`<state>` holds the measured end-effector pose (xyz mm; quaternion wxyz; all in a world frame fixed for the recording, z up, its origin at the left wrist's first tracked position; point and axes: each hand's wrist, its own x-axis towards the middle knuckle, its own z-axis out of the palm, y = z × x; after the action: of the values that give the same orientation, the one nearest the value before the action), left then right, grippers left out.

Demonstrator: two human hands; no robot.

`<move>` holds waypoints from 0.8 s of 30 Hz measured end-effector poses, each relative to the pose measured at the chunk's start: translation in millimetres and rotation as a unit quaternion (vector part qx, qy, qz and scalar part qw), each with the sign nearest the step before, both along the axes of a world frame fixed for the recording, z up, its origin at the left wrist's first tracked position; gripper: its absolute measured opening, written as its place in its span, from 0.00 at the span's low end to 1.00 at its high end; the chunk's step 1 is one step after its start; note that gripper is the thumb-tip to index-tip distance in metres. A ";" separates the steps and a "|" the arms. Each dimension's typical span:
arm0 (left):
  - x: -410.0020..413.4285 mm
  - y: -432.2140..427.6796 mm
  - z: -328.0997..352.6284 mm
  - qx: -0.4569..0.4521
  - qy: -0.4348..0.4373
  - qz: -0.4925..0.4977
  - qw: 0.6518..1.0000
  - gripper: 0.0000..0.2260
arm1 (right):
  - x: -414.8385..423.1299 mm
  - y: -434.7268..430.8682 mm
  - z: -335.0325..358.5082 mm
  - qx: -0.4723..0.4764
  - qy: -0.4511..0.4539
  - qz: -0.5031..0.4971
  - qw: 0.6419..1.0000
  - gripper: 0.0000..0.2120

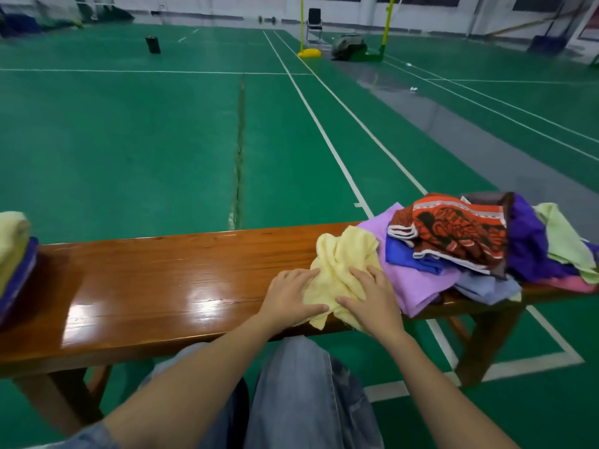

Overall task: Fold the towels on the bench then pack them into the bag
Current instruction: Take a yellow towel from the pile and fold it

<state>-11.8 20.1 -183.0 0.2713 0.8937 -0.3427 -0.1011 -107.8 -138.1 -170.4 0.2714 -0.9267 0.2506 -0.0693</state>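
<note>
Fingers [304, 276] of the left hand [290, 296] are laid nearly straight on the left part of a crumpled pale yellow towel [340, 260], with the thumb stretched along its lower edge; the cloth is only pressed, nothing is pinched. Fingers [361, 277] of the right hand [372, 299] are spread and slightly bent on the same towel, thumb pointed at the left thumb, tips nearly touching; the cloth is pressed here too and no grip is seen. The towel is bunched between and beyond both sets of fingertips on the wooden bench [162, 270], and one corner is hung over the near edge below the thumbs. Just right of the right fingers a lilac towel [418, 280] is spread, touched by the yellow one. Farther right of those fingers an unfolded heap is seen: blue towel [405, 257], red-and-brown patterned cloth [453, 231] on top, deep purple cloth [531, 241], light green towel [564, 234], grey-blue cloth [486, 286], pink cloth [570, 283]. Well left of the left fingers, at the frame edge, a folded yellow towel [11, 241] is stacked on a folded blue one [19, 280]. Below the wrists, jeans-clad legs [291, 400] are seen. Beyond the fingertips lies a green court floor [129, 140], marked with white lines.
</note>
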 end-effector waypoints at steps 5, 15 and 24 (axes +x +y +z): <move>-4.2 -13.2 1.2 -0.069 0.040 0.045 0.996 0.23 | 6.3 2.5 -0.2 0.014 -0.060 -0.017 0.998 0.16; 29.7 48.7 44.5 -0.128 0.118 0.131 0.976 0.06 | 21.9 35.8 38.6 0.120 -0.147 -0.013 0.982 0.08; 69.0 205.4 93.0 -0.156 -0.012 0.281 0.947 0.08 | 76.6 121.3 67.1 0.194 -0.188 0.033 0.962 0.05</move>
<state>57.2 225.5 -90.1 0.4205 0.9015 -0.0921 0.0446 -31.3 -16.8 -103.4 0.4906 -0.8342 0.1727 -0.1831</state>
